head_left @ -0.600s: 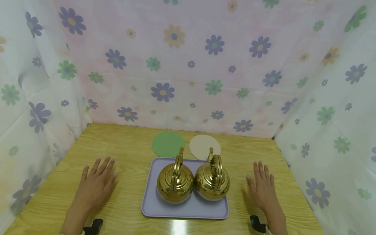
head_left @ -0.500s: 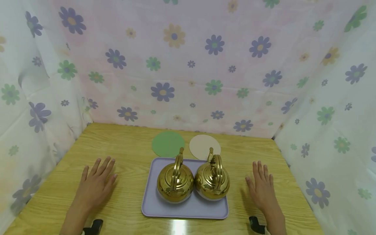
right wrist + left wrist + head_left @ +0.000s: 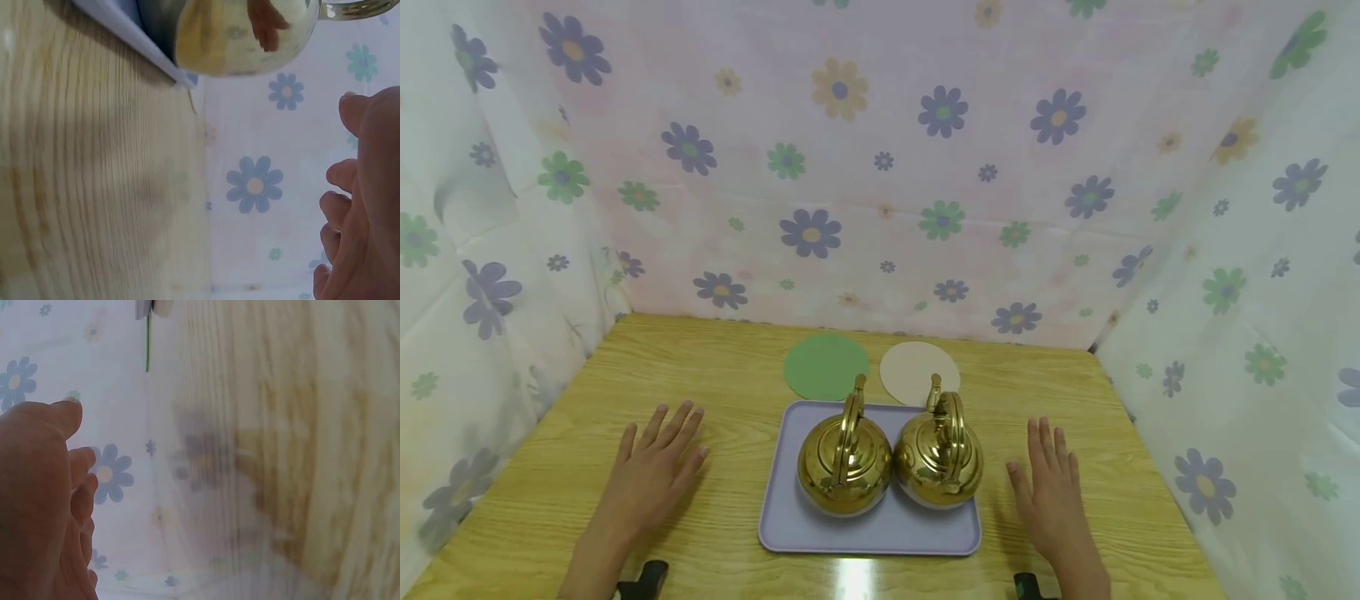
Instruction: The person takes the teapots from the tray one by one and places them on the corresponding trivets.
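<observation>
Two shiny gold kettles stand side by side on a lilac tray, the left kettle [image 3: 846, 467] and the right kettle [image 3: 938, 462], handles up and spouts toward the back. My left hand [image 3: 651, 475] is over the table to the left of the tray [image 3: 872, 537], fingers spread and holding nothing. To the tray's right, my right hand [image 3: 1051, 496] has its fingers extended, also holding nothing. In the right wrist view the right hand [image 3: 369, 194] faces the rounded side of a kettle [image 3: 237, 37], which mirrors it.
Behind the tray lie a green round mat [image 3: 826, 367] and a cream round mat [image 3: 919, 372], the cream one partly hidden by the right kettle's spout. The wooden table [image 3: 722, 500] is enclosed at back and sides by a flowered curtain [image 3: 880, 192].
My right hand has moved left, closer to the tray. The left hand has shifted slightly to the right. The head view has turned a little; kettles, tray and mats stay put.
</observation>
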Action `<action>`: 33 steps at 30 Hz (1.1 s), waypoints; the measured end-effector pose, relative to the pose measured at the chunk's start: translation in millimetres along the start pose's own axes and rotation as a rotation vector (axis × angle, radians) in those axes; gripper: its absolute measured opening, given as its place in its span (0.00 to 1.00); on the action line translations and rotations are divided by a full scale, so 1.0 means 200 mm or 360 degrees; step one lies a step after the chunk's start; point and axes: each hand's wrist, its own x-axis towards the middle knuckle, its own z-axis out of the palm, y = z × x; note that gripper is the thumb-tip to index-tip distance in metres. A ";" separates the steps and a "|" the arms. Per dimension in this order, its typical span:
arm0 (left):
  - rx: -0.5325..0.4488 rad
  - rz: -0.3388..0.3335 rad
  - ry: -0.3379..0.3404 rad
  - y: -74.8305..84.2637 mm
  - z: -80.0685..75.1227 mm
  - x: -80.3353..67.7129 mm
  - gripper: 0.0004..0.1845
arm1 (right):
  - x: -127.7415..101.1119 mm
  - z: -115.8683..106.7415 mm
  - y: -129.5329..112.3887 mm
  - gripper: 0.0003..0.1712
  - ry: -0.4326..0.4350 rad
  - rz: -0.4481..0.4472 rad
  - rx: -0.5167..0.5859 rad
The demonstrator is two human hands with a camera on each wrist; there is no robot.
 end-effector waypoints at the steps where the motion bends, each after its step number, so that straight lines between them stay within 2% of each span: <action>1: -0.0001 0.0006 0.0001 0.00 0.00 0.00 0.33 | -0.01 0.00 -0.01 0.41 0.0008 -0.0003 0.0005; 11: -0.0028 0.0047 0.0030 0.02 0.04 -0.02 0.32 | -0.10 0.05 -0.12 0.39 0.0151 -0.0060 0.0069; 20: -0.0045 0.0119 0.0066 0.08 0.05 -0.02 0.31 | -0.14 0.10 -0.20 0.40 0.0303 -0.0231 0.0080; 26: -0.0064 0.0153 0.0042 0.13 0.05 -0.01 0.31 | -0.15 0.13 -0.24 0.43 0.0410 -0.0345 0.0153; 33: -0.0167 0.0239 0.0014 0.19 0.06 0.01 0.32 | -0.14 0.14 -0.27 0.45 0.0508 -0.0476 0.0230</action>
